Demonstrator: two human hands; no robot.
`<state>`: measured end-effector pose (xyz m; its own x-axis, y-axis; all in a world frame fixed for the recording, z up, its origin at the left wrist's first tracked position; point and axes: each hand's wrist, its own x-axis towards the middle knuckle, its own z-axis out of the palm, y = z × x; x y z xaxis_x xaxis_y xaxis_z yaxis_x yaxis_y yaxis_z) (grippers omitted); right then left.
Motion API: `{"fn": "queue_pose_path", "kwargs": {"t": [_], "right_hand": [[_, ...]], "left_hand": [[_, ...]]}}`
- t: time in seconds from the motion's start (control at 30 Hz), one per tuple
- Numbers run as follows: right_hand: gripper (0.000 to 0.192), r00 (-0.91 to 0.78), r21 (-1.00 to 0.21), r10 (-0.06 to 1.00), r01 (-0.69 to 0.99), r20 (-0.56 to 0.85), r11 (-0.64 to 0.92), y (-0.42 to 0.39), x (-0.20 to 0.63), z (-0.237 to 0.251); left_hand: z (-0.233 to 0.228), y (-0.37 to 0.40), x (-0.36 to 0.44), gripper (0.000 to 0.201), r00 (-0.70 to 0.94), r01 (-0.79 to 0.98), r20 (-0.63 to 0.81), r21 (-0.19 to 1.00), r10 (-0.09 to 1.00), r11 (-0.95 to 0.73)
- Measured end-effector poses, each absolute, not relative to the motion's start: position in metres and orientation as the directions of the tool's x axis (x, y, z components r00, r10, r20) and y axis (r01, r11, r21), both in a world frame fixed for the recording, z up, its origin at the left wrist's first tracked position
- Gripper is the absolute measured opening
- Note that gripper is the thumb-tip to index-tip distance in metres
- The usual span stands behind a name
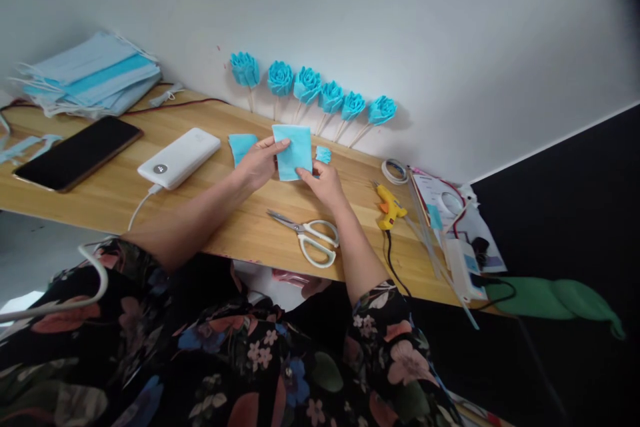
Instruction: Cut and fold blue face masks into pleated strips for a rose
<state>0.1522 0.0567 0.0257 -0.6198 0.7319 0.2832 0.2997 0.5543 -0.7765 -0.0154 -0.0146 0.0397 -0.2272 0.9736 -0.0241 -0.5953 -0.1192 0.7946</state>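
Pinched between both hands: left hand (260, 163) gripping the left edge of a blue fabric rectangle (293, 151), right hand (325, 185) clamped on its lower right corner, held just above the wooden table (240, 230). Farther left, stack of face masks (93, 73), black phone (77, 152), white power bank (179, 157). Blue fabric roses (310, 88) lined up behind, scissors (307, 235) in front, yellow glue gun (389, 207) off right.
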Motion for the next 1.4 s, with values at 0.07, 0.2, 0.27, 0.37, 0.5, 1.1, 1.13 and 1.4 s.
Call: {"fn": "queue_pose_path", "kwargs": {"t": [0.07, 0.2, 0.27, 0.37, 0.5, 1.1, 1.13, 1.4], "right_hand": [[0.036, -0.605, -0.735, 0.737, 0.344, 0.303, 0.585, 0.058, 0.153, 0.026], [0.038, -0.591, -0.679, 0.73, 0.382, 0.342, 0.627, 0.061, 0.155, 0.026], [0.039, -0.593, -0.661, 0.721, 0.384, 0.359, 0.644, 0.062, 0.156, 0.026], [0.042, -0.601, -0.649, 0.721, 0.403, 0.345, 0.646, 0.063, 0.156, 0.024], [0.043, -0.606, -0.629, 0.726, 0.436, 0.324, 0.644, 0.064, 0.156, 0.021], [0.045, -0.586, -0.911, 0.768, 0.117, 0.258, 0.396, 0.061, 0.157, 0.037], [0.042, -0.57, -0.911, 0.776, 0.113, 0.268, 0.398, 0.06, 0.157, 0.038], [0.036, -0.389, -0.932, 0.862, 0.026, 0.324, 0.362, 0.064, 0.158, 0.032]], "left_hand": [[0.04, -0.014, -0.016, 0.032, -0.243, -0.594, -0.009, 0.792, 0.97, -0.142], [0.038, -0.011, -0.017, 0.031, -0.268, -0.546, 0.025, 0.82, 0.963, -0.174], [0.036, -0.01, -0.019, 0.031, -0.289, -0.499, 0.048, 0.845, 0.956, -0.193], [0.034, -0.009, -0.023, 0.03, -0.326, -0.425, 0.067, 0.88, 0.943, -0.21], [0.034, -0.009, -0.027, 0.027, -0.308, -0.404, 0.05, 0.897, 0.95, -0.178], [0.037, -0.013, -0.018, 0.045, -0.342, -0.164, 0.066, 0.978, 0.937, -0.128], [0.037, -0.013, -0.016, 0.044, -0.331, -0.126, 0.064, 0.986, 0.942, -0.111], [0.036, -0.015, -0.008, 0.044, -0.224, -0.156, 0.025, 0.986, 0.974, -0.061]]}}
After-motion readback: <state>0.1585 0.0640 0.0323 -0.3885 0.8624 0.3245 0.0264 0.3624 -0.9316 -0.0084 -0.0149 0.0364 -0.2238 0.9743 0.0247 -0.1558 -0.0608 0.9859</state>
